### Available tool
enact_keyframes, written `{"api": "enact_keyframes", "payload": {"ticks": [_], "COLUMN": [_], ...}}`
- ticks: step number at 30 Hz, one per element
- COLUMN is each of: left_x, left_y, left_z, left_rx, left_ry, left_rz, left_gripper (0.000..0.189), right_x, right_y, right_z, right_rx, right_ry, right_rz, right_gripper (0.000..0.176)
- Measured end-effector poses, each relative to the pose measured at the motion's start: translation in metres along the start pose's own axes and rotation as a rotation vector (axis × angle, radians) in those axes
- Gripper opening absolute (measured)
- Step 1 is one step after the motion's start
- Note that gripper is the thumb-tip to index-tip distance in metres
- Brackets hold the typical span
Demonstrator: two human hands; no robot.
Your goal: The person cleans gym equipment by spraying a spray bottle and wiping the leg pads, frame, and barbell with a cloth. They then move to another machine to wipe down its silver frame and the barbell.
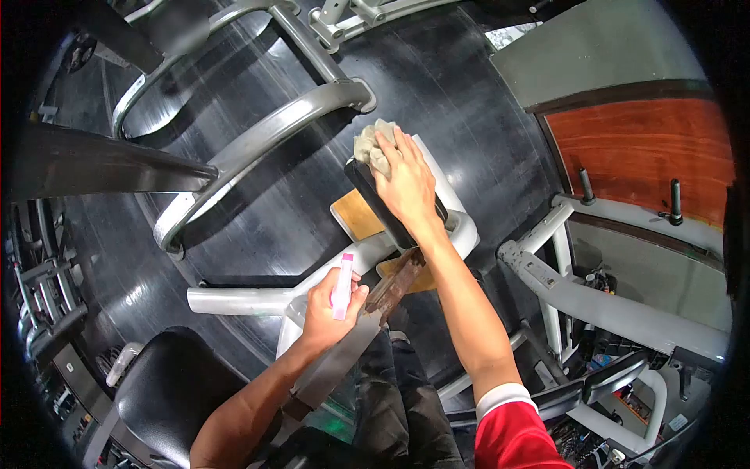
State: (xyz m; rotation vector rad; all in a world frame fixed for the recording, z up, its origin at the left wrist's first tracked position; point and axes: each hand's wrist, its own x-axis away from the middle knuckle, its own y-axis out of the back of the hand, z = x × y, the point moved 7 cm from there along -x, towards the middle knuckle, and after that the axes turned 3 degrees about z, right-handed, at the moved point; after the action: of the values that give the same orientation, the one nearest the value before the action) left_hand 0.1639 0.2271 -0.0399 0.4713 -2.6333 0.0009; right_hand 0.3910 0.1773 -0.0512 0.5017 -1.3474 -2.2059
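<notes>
A crumpled beige cloth (pixel 373 147) is under the fingers of my right hand (pixel 406 180), pressed on the far end of a long black pad (pixel 383 207). The pad belongs to a grey metal machine frame (pixel 238 301). My left hand (pixel 332 306) is closed around a small white and pink object (pixel 342 288), held upright above the frame. Just right of my left hand runs a worn brown and grey metal bar (pixel 394 285). Yellowish plates (pixel 358 215) show beside the pad.
A black padded seat (pixel 176 391) is at the lower left. Curved grey tubes (pixel 273 129) rise at the upper left. Another grey frame (pixel 617 309) with pegs stands at the right, by an orange-brown panel (pixel 641 156). Black flooring (pixel 445 86) lies beneath.
</notes>
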Motion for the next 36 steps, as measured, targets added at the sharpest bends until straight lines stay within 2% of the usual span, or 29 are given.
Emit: {"api": "enact_keyframes", "payload": {"ticks": [4,8,11,16,19,21,24,28,29,31,33,34,36], "left_x": [-0.001,0.001,0.001,0.001,0.000,0.000,0.001,0.001,0.001,0.004,0.003,0.002,0.002], "left_y": [0.000,0.000,-0.001,-0.001,0.001,0.000,0.004,0.003,0.002,0.003,0.002,0.002,0.001], "left_z": [0.001,0.001,0.001,-0.001,0.002,0.000,0.004,0.001,0.001,0.002,0.001,0.004,0.001], "left_rx": [-0.024,-0.019,-0.004,-0.032,-0.027,-0.001,0.003,-0.013,-0.009,-0.006,-0.005,-0.008,-0.092], "left_ry": [-0.065,-0.012,-0.012,-0.037,-0.040,-0.066,-0.007,-0.013,-0.020,-0.014,-0.006,-0.006,-0.125], "left_rz": [-0.007,-0.001,0.004,0.018,0.011,0.011,0.001,-0.002,0.002,0.001,0.018,0.018,0.057], "left_gripper": [0.017,0.017,0.017,0.017,0.016,0.016,0.016,0.016,0.016,0.016,0.016,0.016,0.016], "right_x": [0.057,0.106,0.089,0.001,-0.022,-0.007,0.038,0.104,0.111,0.116,0.098,0.083,0.040], "right_y": [0.023,0.032,0.029,-0.004,-0.006,0.000,0.013,0.033,0.039,0.032,0.027,0.018,0.000], "right_z": [-0.027,-0.056,-0.061,-0.045,-0.026,-0.035,-0.055,-0.094,-0.104,-0.146,-0.179,-0.190,-0.182], "right_rx": [-0.122,-0.126,-0.217,-0.234,-0.189,-0.228,-0.320,-0.303,-0.326,-0.461,-0.419,-0.591,-0.772], "right_ry": [-0.025,-0.098,-0.167,-0.026,-0.034,-0.038,0.098,0.078,0.032,-0.188,-0.526,-0.490,-0.478], "right_rz": [0.088,0.070,0.063,0.029,0.075,0.060,0.120,0.256,0.255,0.281,0.287,0.157,0.120], "right_gripper": [0.065,0.062,0.060,0.053,0.053,0.053,0.059,0.060,0.055,0.041,0.035,0.040,0.045]}}
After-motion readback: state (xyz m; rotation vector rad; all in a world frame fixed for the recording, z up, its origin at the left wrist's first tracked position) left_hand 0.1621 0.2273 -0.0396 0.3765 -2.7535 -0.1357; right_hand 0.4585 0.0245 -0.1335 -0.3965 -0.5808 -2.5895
